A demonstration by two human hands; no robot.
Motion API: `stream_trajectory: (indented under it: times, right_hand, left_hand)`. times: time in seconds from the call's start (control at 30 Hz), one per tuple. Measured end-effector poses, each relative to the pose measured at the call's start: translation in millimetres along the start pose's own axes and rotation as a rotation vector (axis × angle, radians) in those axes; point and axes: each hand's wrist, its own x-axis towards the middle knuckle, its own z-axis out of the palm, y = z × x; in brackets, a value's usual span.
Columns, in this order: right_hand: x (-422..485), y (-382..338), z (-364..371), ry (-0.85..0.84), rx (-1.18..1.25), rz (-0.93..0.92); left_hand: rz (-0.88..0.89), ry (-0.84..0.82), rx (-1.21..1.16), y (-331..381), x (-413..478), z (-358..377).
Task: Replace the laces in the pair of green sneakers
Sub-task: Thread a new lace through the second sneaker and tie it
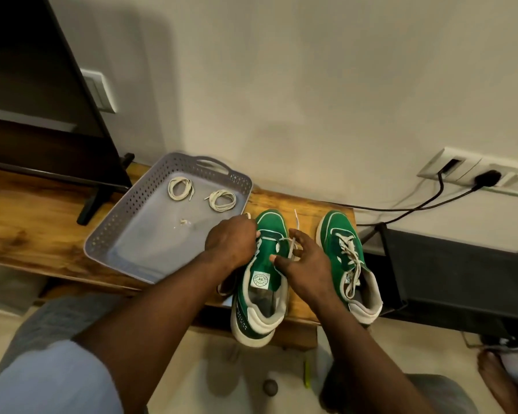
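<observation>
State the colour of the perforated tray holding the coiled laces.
The tray is pale lilac-grey, clearest in the head view.

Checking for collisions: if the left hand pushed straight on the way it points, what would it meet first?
Probably the nearer green sneaker: the left hand has fingers at its eyelet edge, pointing across the tongue toward the right hand.

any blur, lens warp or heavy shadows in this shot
Head view: dim warm light; wide-angle warp bows the bench and tilts the TV; the TV casts a soft shadow on the wall; left hand, right hand and lace look slightly smeared; shorts at the bottom are soft.
</observation>
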Motion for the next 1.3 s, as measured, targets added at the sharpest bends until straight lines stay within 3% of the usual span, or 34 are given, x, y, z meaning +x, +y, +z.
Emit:
stream_trajectory:
  times: [0.27,0.47,0.53,0.67,0.77,0.87,0.97,1.17,1.3]
  right_hand:
    - [1.2,3.8,21.9,0.052,-0.162,0.041]
    - [-0.6,8.1,38.3,0.078,-0.249,0.058]
    - [-0.7,8.8,39.7,0.092,-0.254,0.065]
    - [-1.2,10.6,40.8,0.119,-0.249,0.080]
    - [0.6,15.0,42.9,0.115,-0.258,0.092]
    - [2.8,16.2,44.7,0.121,-0.290,0.105]
    - [4.8,15.6,49.2,0.144,-0.317,0.119]
    - [-1.9,6.9,37.9,0.150,-0.280,0.135]
    - [-12.8,-19.7,1.6,0.252,-0.271,0.022]
  left_hand:
    - [-0.071,0.008,0.082,5.3,14.9,5.6]
    - [-0.066,-0.139,-0.025,9.0,15.5,-5.1]
    - [-0.104,-0.268,-0.256,4.1,21.1,-13.8]
    - [-0.342,-0.475,-1.004,-15.0,23.4,-32.1]
    - [-0.405,-0.525,-1.248,-26.5,22.2,-36.3]
    - [-0.410,-0.517,-1.352,-30.0,20.6,-39.5]
    - [-0.391,-0.482,-1.304,-28.9,12.9,-39.0]
    - [-0.180,-0.126,-0.863,-16.6,-9.9,-63.2]
    - [-0.037,-0.095,-1.099,-7.2,-44.6,-98.3]
